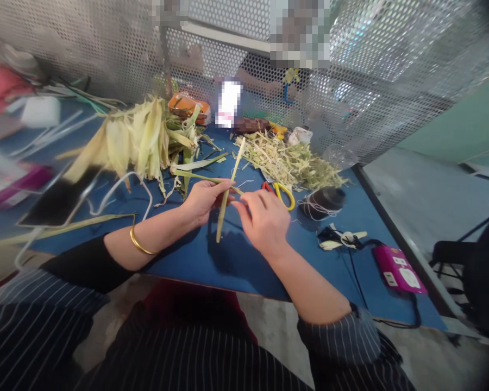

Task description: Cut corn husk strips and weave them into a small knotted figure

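Note:
Two husk strips cross between my hands above the blue table [179,258]. One pale strip [239,157] runs from upper right to lower left; a greener strip [193,175] lies across it. My left hand [206,202] pinches them near the crossing with thumb and fingers. My right hand [265,220] has its fingers bent around the right end of the greener strip, close to my left fingertips. Just behind my right hand are scissors [287,196] with yellow and red handles. A spool of dark thread [324,202] stands to the right.
Corn husks [136,138] are heaped at the back left, shredded husk [285,157] at the back right. A lit phone [229,103] leans by the perforated screen [224,51]. A purple power strip [399,269] with a black cable lies right; a dark tablet-like object [59,198] lies left.

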The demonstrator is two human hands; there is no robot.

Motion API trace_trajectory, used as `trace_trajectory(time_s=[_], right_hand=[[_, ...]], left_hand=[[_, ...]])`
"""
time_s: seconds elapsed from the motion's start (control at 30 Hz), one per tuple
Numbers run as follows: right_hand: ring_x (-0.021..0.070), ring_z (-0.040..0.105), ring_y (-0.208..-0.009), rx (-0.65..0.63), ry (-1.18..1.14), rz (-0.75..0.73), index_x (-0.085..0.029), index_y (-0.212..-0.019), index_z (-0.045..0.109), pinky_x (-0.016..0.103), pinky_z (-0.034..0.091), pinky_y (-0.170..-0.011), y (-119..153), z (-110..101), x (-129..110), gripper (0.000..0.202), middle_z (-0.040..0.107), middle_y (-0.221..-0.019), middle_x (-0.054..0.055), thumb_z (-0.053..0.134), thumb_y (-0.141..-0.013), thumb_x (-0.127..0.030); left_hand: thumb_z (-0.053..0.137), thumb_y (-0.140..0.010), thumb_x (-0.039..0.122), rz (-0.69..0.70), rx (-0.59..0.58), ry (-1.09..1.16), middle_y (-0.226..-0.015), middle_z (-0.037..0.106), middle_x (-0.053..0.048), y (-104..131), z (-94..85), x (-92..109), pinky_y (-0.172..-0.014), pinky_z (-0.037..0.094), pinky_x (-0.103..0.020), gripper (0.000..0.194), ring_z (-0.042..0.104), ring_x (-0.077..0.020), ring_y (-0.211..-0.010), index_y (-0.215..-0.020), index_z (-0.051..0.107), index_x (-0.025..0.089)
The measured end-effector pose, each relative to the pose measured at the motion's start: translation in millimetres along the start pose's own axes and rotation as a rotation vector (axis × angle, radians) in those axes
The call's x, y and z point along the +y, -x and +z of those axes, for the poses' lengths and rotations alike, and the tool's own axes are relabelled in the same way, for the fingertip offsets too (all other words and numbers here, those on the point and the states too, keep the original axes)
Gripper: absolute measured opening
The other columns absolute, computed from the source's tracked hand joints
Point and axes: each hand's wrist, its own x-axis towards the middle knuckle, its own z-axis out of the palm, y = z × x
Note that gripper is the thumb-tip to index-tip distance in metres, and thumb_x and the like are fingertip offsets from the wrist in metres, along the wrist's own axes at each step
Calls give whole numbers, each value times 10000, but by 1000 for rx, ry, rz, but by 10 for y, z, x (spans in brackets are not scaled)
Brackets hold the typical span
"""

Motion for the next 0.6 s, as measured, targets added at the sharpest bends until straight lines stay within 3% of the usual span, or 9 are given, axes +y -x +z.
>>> trace_trajectory(time_s=[0.07,0.13,0.27,0.37,0.43,0.6], right_hand=[[216,572,-849,7,116,-10,-183,-952,636,331,347,-776,-34,-25,93,269,662,-906,89,489,-905,-403],[193,570,-761,-105,133,-11,-184,-918,636,322,331,-748,-55,-3,162,240,670,-820,62,457,-925,-344],[147,550,-626,-318,56,-48,-176,-806,618,296,309,-690,-55,46,148,264,660,-696,27,404,-937,-257],[135,551,-609,-406,-60,-31,-183,-763,629,275,303,-632,-54,-4,92,252,658,-679,15,461,-914,-292],[126,541,-590,-369,-181,34,-195,-757,646,261,304,-589,-61,-72,89,271,648,-660,4,489,-905,-358],[142,556,-693,43,-340,206,-193,-855,681,264,387,-675,-111,-196,182,290,658,-801,49,501,-895,-417]], left_hand=[[668,-784,200,-5,-7,-19,-746,697,-53,8,-2,15,-538,499,-221,115,607,-83,-520,-848,691,108],[670,-783,216,-21,-20,-44,-784,708,-63,15,-4,28,-517,484,-211,123,603,-78,-523,-853,696,118],[679,-781,240,-77,-63,-65,-884,726,-83,9,-21,28,-444,411,-178,122,578,-57,-519,-851,692,141],[690,-772,246,-83,-76,-103,-833,721,-74,2,-31,13,-402,356,-172,110,513,-35,-454,-800,688,140],[696,-761,247,-45,-88,-146,-774,711,-71,13,-30,9,-400,357,-183,110,483,-34,-423,-753,688,137],[716,-716,245,42,-225,-336,-717,710,-113,122,15,31,-419,403,-207,133,507,-68,-413,-645,697,135]])
